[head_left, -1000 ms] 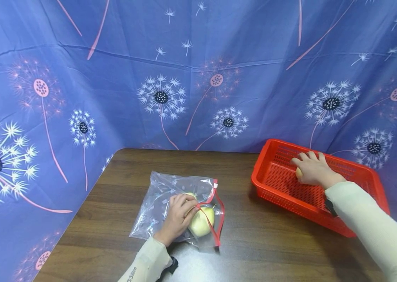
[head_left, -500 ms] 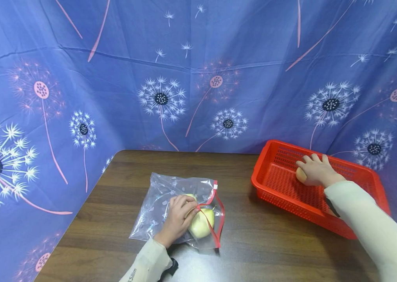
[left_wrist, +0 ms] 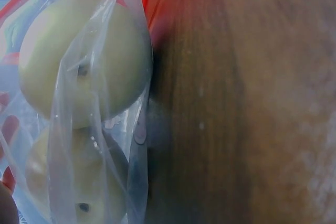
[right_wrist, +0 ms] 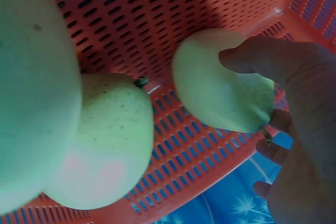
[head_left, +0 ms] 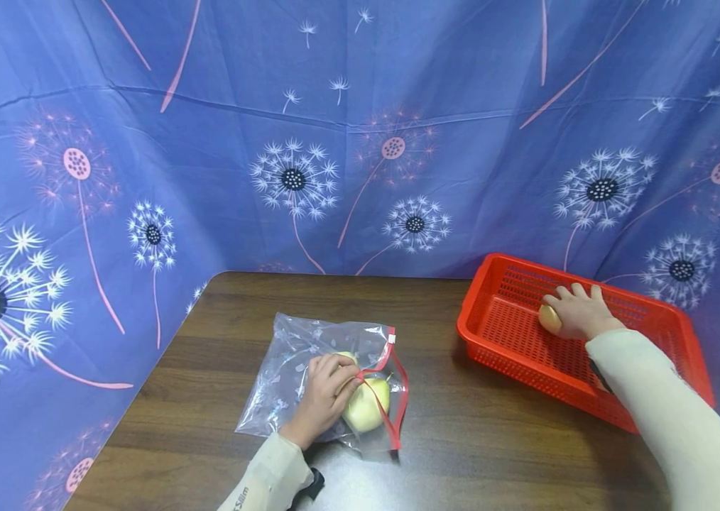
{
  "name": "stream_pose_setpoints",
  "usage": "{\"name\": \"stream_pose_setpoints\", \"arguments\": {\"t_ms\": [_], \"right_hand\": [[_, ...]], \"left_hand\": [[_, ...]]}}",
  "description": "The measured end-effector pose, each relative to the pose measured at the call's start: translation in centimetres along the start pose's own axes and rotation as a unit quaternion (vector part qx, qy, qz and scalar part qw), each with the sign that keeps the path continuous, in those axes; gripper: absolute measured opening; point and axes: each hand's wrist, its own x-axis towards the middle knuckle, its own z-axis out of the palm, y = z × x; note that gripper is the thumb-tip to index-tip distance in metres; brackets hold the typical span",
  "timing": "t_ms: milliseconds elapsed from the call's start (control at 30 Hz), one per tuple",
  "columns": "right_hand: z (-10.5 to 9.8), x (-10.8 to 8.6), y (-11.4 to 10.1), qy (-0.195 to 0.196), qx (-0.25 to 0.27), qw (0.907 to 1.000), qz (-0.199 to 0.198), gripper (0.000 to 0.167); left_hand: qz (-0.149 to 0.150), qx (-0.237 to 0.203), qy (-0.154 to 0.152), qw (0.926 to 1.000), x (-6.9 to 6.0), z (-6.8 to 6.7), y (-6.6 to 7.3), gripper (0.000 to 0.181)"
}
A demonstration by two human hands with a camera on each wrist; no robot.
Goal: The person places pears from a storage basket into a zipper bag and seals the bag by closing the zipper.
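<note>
Tabletop of dark wood spreads nearest, and on it lies a clear bag with two bagged pears inside. The left hand rests over the bag, pinching its plastic beside the red zip strip; the bag's mouth faces right.

Farther off to the right stands a red basket, pierced all over. The right hand is down inside it, well apart from the left, holding a basket pear: the thumb lies over the fruit and the fingers curl by its stem. Two other pears sit nearby in the basket, seen from the right wrist.

Compared with a second ago, the right hand has edged rightward and more of the pear shows; the left hand looks unmoved. I judge the hold is being settled, with the fruit not yet clear of the basket.

Farthest back hangs a blue dandelion cloth.
</note>
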Motion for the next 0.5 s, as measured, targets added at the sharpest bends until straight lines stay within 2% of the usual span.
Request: {"name": "stream_pose_setpoints", "arguments": {"t_ms": [233, 500], "right_hand": [[0.8, -0.1, 0.6, 0.006, 0.012, 0.9998, 0.017, 0.057], [1.5, -0.4, 1.5, 0.005, 0.046, 0.9967, 0.067, 0.064]], "left_hand": [[-0.001, 0.002, 0.001, 1.0, 0.0, 0.0, 0.0, 0.031], [-0.002, 0.003, 0.002, 1.0, 0.0, 0.0, 0.0, 0.03]]}}
